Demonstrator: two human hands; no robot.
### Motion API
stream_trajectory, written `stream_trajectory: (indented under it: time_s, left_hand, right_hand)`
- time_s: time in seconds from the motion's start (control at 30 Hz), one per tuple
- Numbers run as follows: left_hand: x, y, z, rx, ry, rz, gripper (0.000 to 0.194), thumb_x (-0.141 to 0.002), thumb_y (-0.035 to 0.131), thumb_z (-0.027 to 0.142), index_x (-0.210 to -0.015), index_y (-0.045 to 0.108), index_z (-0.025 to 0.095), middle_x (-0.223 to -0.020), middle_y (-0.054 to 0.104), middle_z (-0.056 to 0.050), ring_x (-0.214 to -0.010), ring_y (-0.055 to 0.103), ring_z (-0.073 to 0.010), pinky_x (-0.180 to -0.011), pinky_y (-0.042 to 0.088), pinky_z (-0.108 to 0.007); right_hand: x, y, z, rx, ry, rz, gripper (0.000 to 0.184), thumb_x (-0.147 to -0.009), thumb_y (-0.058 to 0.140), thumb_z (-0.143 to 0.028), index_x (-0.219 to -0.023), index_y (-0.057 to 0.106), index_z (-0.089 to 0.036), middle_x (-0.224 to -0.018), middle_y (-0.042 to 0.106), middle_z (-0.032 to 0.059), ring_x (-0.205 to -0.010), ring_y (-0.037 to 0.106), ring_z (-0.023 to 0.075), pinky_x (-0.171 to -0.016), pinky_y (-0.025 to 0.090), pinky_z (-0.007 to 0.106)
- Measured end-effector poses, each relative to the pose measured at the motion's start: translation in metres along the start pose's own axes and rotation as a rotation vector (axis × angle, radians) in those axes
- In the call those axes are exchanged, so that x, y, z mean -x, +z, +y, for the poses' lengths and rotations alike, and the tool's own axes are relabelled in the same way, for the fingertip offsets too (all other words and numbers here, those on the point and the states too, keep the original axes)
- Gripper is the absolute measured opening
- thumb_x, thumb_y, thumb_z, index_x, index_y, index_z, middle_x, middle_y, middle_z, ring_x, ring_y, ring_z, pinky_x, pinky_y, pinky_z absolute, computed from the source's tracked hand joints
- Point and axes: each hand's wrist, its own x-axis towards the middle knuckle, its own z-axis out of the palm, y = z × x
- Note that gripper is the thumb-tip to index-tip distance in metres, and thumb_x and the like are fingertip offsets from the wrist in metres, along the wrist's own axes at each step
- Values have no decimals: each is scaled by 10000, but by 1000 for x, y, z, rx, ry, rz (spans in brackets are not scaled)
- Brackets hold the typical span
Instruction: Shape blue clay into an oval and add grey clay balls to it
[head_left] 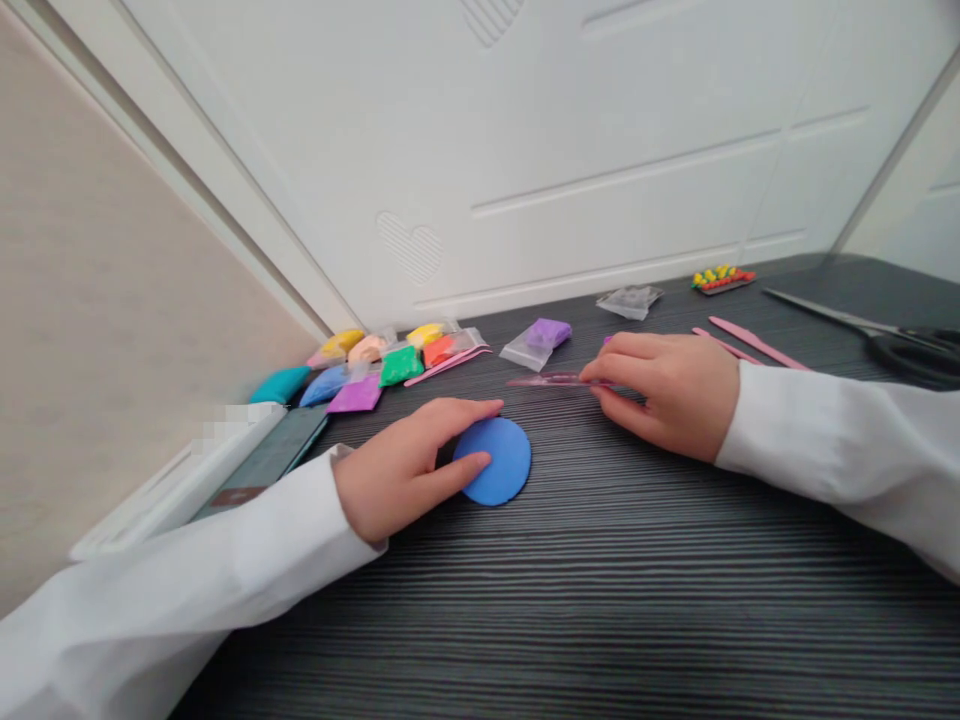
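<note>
A flat blue clay disc lies on the dark table. My left hand holds it at its left side, thumb resting on top and index finger along the far edge. To the right, my right hand has its fingers closed on the end of a thin, pinkish see-through piece lying low over the table. Its exact kind is unclear, and the fingers cover part of it. A small purple bit shows behind those fingers. Just beyond is a clear bag with purple clay.
Bags of coloured clay, including green and magenta, sit at the back left near a phone-like device. Pink tools, scissors, a clear bag and a red-yellow piece lie right. A white panel stands behind.
</note>
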Motion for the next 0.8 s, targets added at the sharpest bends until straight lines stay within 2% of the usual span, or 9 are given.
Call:
stream_trajectory:
  time_s: [0.07,0.13,0.27,0.33,0.4,0.5,0.57,0.67,0.8]
  left_hand:
    - [-7,-7,0,96,-9,-34,462,-825,535,351,-1255,474,192,-1252,552,-80,-1159,505,-213,-1000,404,-403]
    - [-16,-14,0,292,-76,-83,471,-775,578,289,-1226,482,195,-1072,611,-59,-972,595,-184,-855,496,-356]
    - [-29,-26,-2,568,-199,-185,473,-685,624,200,-1148,522,198,-855,595,8,-673,603,-113,-627,505,-264]
    - [-30,-30,1,633,-223,-179,476,-673,637,179,-1136,532,214,-868,598,14,-663,603,-100,-605,496,-240]
    - [-26,-30,6,761,-285,-102,466,-653,674,158,-1100,557,221,-867,595,23,-689,597,-86,-607,485,-203]
    - [-17,-21,17,966,-423,37,351,-637,726,167,-961,592,191,-793,577,33,-657,570,-66,-581,464,-164]
    - [-9,-12,22,1060,-499,62,279,-645,732,184,-873,571,174,-747,561,37,-628,556,-63,-567,462,-165]
    - [2,-3,24,1050,-540,12,272,-645,735,170,-838,544,165,-741,543,48,-592,527,-45,-524,441,-142]
    - [13,-7,18,952,-518,-116,389,-671,713,171,-996,499,186,-807,544,50,-605,556,-63,-545,492,-185]
  right_hand:
    - [0,0,0,0,-2,-2,206,-844,463,-226,-934,645,-195,-916,651,30,-800,626,176,-636,426,276]
    - [0,-1,0,3,-3,-4,205,-842,466,-230,-934,646,-195,-918,651,32,-800,627,181,-634,429,280]
    - [-1,-1,0,8,-4,-7,212,-847,455,-227,-930,647,-194,-906,652,32,-800,632,188,-629,439,286]
    - [-1,-1,-1,6,-3,-5,219,-851,446,-226,-932,647,-193,-911,651,34,-807,634,191,-636,448,288]
    - [0,0,0,0,-4,-2,220,-853,446,-230,-933,647,-192,-912,648,35,-808,633,191,-647,457,289]
    - [1,1,0,-15,-6,5,214,-847,455,-229,-939,644,-189,-915,644,33,-813,631,186,-665,468,286]
    - [1,2,1,-25,-4,11,212,-844,459,-224,-944,643,-188,-917,641,31,-814,630,179,-679,474,282]
    - [1,2,2,-32,1,16,217,-847,453,-226,-945,643,-189,-914,637,30,-793,629,172,-676,479,282]
    - [2,3,3,-37,-5,16,225,-850,445,-237,-950,641,-191,-921,636,32,-788,630,174,-676,481,288]
